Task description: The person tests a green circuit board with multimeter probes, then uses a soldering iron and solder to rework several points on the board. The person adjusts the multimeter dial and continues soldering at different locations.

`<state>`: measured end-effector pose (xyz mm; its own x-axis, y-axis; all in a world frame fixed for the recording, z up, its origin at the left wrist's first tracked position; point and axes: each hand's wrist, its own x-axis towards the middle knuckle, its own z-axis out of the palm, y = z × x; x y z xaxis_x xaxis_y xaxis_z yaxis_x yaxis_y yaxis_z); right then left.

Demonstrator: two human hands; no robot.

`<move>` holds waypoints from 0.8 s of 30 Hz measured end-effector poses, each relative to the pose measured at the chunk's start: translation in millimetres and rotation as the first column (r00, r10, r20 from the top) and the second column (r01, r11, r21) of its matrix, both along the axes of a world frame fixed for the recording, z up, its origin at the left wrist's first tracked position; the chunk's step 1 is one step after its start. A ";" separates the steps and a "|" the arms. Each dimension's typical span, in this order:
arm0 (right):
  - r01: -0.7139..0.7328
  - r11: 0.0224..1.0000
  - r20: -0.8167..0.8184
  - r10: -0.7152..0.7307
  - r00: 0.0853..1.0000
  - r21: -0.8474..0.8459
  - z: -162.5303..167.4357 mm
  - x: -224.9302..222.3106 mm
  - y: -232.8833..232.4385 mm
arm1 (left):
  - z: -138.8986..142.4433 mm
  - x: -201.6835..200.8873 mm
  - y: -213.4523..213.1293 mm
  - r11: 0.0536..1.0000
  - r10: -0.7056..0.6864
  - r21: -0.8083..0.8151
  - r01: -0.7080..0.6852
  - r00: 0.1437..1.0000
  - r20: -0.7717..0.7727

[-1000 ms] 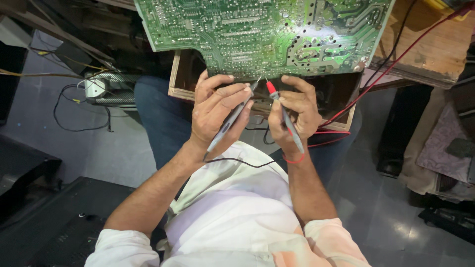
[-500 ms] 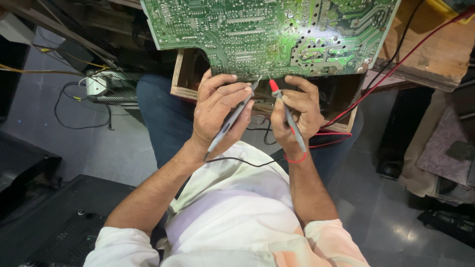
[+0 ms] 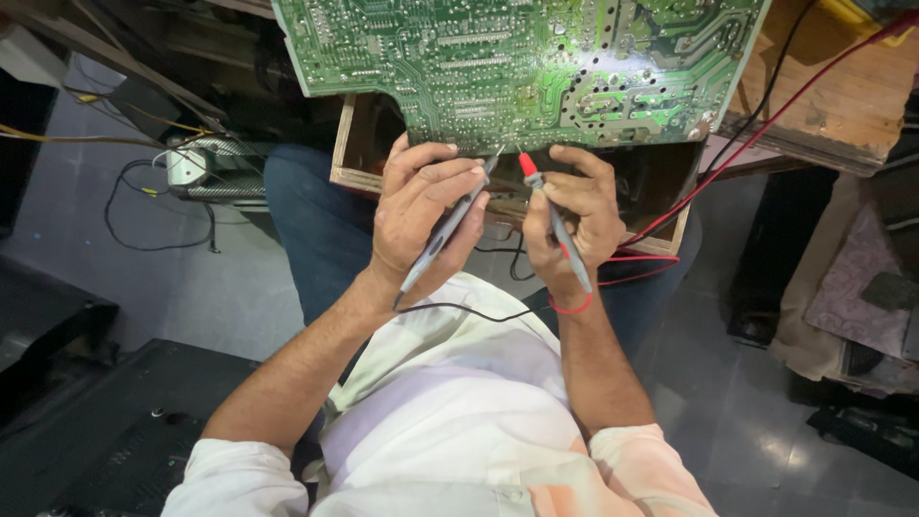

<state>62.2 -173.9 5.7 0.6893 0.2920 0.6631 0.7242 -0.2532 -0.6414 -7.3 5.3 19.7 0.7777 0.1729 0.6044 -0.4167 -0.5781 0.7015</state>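
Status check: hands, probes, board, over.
Left hand grips black probe. Right hand grips red probe. Both tips at board edge. Nothing blocking.

A grey floor (image 3: 191, 287) spreads under the scene, dull on the left and glossier at the right, where light glints off it. Far right, a worn wooden bench (image 3: 823, 105) juts in — its edge chipped. Against the left side sits a dark cabinet (image 3: 38, 325), and a black flat panel (image 3: 105, 431) lies near the lower left. A small silvery box (image 3: 206, 168) rests on the floor amid loose black wires (image 3: 144, 239). Crumpled cloth (image 3: 852, 287) piles at the right.
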 end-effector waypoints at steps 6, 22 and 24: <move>-0.016 1.000 0.012 0.016 1.000 0.013 3.4 -5.1 -1.4 | 4.1 -5.4 -0.8 1.000 -0.004 -0.003 0.004 1.000 0.015; -0.040 0.991 -0.039 0.045 0.998 0.125 1.6 -4.6 -8.8 | 7.5 -8.1 -10.5 0.983 0.091 0.156 -0.095 0.995 0.033; -0.032 0.992 -0.031 0.036 0.999 0.124 0.1 -3.8 -9.2 | 7.1 -7.3 -11.6 0.982 0.084 0.167 -0.091 0.995 0.047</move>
<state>58.4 -183.1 5.7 0.7027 0.2330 0.6723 0.7088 -0.1466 -0.6900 -14.6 -6.4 26.8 0.7388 0.1324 0.6608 -0.3848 -0.7221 0.5749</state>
